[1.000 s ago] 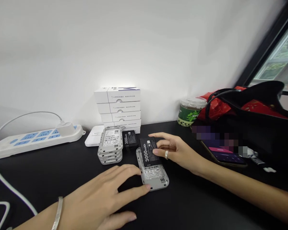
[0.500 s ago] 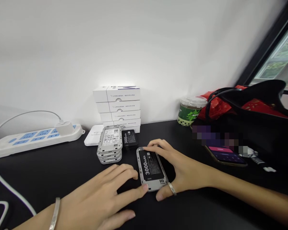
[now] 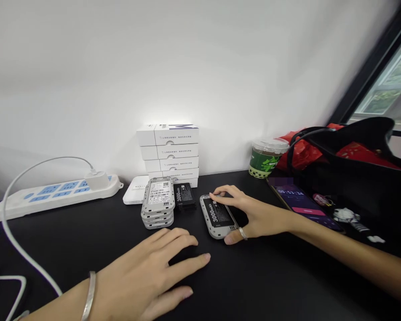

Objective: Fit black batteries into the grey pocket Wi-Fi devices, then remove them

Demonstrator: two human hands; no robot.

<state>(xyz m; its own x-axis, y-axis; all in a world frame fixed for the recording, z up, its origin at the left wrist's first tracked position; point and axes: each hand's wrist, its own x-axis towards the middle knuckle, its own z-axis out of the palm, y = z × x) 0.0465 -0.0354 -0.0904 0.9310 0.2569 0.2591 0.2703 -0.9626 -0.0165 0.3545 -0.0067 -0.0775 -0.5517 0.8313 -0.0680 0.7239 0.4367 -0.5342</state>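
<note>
A black 3000mAh battery (image 3: pixel 218 211) is sitting in the open back of a grey device casing (image 3: pixel 217 232) at lower centre, and the fingers of the right hand (image 3: pixel 254 215) are gripping the casing's edges. The left hand (image 3: pixel 147 267) is lying open nearby, gripping nothing. A stack of grey casings (image 3: pixel 157 200) and a loose black battery (image 3: pixel 184 196) are lying on the black table (image 3: pixel 260 285), just before white boxes (image 3: pixel 169 154) stacked against the white wall (image 3: pixel 87 67).

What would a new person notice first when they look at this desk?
The right hand at centre stands out, gripping a grey device with a black 3000 mAh battery set in its back. Left of it stand a stack of similar devices and, against the wall, a pile of white boxes.
</note>
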